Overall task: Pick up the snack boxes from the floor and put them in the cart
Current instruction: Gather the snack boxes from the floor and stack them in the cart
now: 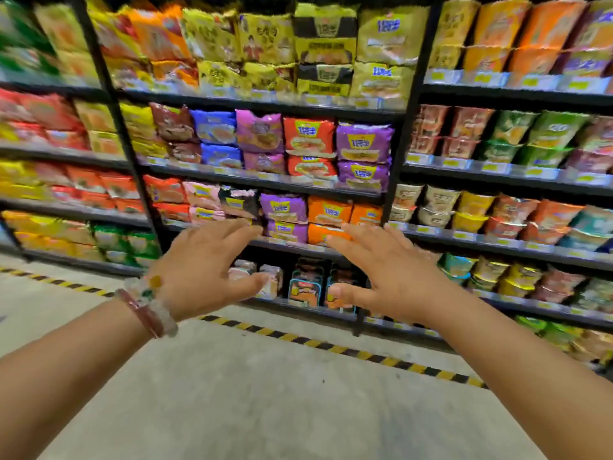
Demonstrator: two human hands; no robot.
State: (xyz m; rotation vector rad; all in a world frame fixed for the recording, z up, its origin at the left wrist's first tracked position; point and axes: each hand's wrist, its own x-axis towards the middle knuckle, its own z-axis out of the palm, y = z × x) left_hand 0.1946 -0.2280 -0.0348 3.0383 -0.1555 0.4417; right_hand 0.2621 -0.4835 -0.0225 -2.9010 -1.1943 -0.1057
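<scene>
Head view: black store shelving [265,106] stacked with noodle packets [310,137], grey floor [265,393] edged by hazard tape [331,343], left hand [202,273] and right hand [391,277] outstretched, fingers spread, empty; snack boxes and cart unseen.

Mostly motion-blurred. No text on the noodle packs [308,137] reads with confidence: several carry a blue-on-yellow logo of what looks like Chinese characters, too smeared to transcribe. Same logo style on the yellow packs [386,34] on the top shelf. Yellow price tags [454,162] along the shelf edges: no digits readable. Cup noodle tubs [438,197] at right: print illegible.
</scene>
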